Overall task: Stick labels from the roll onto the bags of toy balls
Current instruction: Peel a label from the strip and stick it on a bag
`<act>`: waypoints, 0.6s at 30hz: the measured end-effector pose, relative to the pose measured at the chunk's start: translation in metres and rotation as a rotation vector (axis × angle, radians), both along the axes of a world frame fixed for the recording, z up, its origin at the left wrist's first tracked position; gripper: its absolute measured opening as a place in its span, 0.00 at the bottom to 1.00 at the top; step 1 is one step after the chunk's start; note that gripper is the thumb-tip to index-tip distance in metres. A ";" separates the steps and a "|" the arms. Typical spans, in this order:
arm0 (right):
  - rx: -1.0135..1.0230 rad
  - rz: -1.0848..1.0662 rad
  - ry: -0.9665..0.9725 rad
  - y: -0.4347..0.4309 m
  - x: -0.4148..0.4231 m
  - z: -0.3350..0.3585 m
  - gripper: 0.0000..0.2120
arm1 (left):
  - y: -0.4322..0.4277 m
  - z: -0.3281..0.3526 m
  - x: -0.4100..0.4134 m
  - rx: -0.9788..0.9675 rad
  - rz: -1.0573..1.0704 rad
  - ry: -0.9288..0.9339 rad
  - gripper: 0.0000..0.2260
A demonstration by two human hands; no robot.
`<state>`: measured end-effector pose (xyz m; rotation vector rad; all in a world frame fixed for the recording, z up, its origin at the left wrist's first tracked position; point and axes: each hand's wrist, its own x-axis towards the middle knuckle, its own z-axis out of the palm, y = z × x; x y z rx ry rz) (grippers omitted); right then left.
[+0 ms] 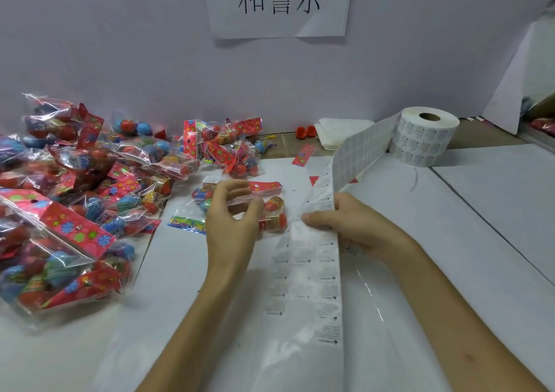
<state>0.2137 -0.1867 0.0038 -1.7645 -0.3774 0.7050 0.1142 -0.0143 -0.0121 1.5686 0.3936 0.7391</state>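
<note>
**Inspector:** Head view, first item. Where does the label roll (426,134) stand?

**Assistant:** On its end on the white table (486,229), close to the wall. A label strip (329,267) runs off it leftward and toward the person, then lies flat down the table.

**Inspector:** Right hand?

**Assistant:** The right hand (351,223) is left of the roll and nearer the person. Its forearm comes in from the lower right with the wrist straight. The thumb lies across the strip's printed face and the fingers are tucked behind it, so the strip is pinched where it bends down to the table.

**Inspector:** Left hand?

**Assistant:** The left hand (231,220) is further left of the roll than the right. Its forearm rises from the bottom edge and the back of the hand faces the camera. The fingers are curled and the thumb tip is drawn near the forefinger, with a narrow gap between them. Motion blur prevents me from telling whether they pinch anything.

**Inspector:** The work piece?

**Assistant:** One bag of toy balls (273,208) lies flat between the two hands, partly behind the left fingers. Whether they touch it, I cannot tell.

**Inspector:** Remaining stock?

**Assistant:** A pile of bags (75,181) lies far left of the roll. A loose red header card (303,155), orange half-shells (304,131) and a folded white cloth (336,131) lie just left of the roll, by the wall. A paper sign (277,1) hangs on the wall above.
</note>
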 end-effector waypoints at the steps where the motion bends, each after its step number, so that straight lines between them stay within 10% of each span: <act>1: 0.058 -0.057 -0.035 0.001 0.000 0.001 0.05 | 0.000 0.000 0.000 0.005 -0.008 0.002 0.10; 7: 0.503 -0.440 0.024 -0.005 0.007 0.015 0.06 | -0.007 0.008 -0.002 -0.067 -0.241 0.053 0.11; 11: 0.533 -0.617 -0.037 -0.009 0.010 0.016 0.05 | -0.008 0.010 -0.004 -0.129 -0.536 0.336 0.23; 18: 0.550 -0.810 -0.139 -0.012 0.015 0.014 0.16 | -0.005 0.010 -0.006 -0.059 -0.776 0.428 0.12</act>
